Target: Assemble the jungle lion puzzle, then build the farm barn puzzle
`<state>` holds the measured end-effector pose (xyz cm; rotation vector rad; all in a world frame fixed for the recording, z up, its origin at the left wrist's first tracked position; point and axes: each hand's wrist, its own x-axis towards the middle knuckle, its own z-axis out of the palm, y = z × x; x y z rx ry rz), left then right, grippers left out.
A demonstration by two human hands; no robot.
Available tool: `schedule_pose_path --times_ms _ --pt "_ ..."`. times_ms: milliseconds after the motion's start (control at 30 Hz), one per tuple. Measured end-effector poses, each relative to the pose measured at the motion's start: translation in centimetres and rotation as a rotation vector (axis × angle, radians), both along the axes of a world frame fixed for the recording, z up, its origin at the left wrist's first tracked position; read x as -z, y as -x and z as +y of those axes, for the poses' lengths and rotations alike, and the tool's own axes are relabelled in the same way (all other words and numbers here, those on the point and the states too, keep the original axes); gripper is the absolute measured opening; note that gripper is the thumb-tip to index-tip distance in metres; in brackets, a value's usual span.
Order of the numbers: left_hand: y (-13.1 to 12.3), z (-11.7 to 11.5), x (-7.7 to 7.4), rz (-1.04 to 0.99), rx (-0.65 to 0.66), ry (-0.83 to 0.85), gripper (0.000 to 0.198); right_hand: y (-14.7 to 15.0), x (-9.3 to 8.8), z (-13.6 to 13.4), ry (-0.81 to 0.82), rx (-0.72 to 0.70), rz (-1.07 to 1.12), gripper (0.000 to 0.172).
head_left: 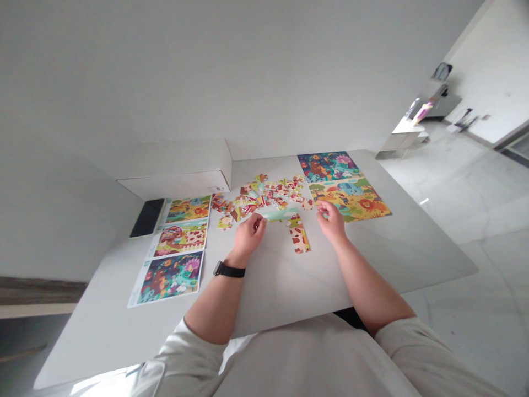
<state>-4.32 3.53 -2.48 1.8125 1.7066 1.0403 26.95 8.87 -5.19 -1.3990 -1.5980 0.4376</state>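
Observation:
Joined jigsaw pieces form a corner on the table: a pale blue-green strip runs along the top and a cow-patterned column down the right. My left hand, with a dark watch on its wrist, is at the left end of the strip. Its fingers are pinched together, and what lies between them is too small to tell. To the right of the column, my right hand has its fingers loosely bent and apart, with nothing visible in them. Beyond both hands lies a pile of loose puzzle pieces.
Two assembled puzzles, a dark blue one and a yellow one, lie at the right. On the left are three printed picture sheets and a black phone. A white box stands against the wall behind.

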Motion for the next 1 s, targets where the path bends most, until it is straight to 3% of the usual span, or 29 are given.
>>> schedule_pose_path --times_ms 133,567,867,1000 --pt "0.0 0.0 0.0 0.009 -0.003 0.012 0.031 0.2 -0.2 -0.2 0.002 -0.022 -0.005 0.038" --pt "0.1 0.3 0.6 0.010 -0.004 -0.014 0.030 0.9 -0.2 -0.5 0.049 -0.141 -0.104 0.025" --pt "0.2 0.2 0.2 -0.049 -0.032 -0.005 0.027 1.3 0.1 -0.4 -0.025 -0.200 -0.258 0.028" --pt "0.3 0.4 0.4 -0.080 -0.059 0.006 0.027 1.2 0.0 -0.1 0.016 -0.149 -0.417 0.034"
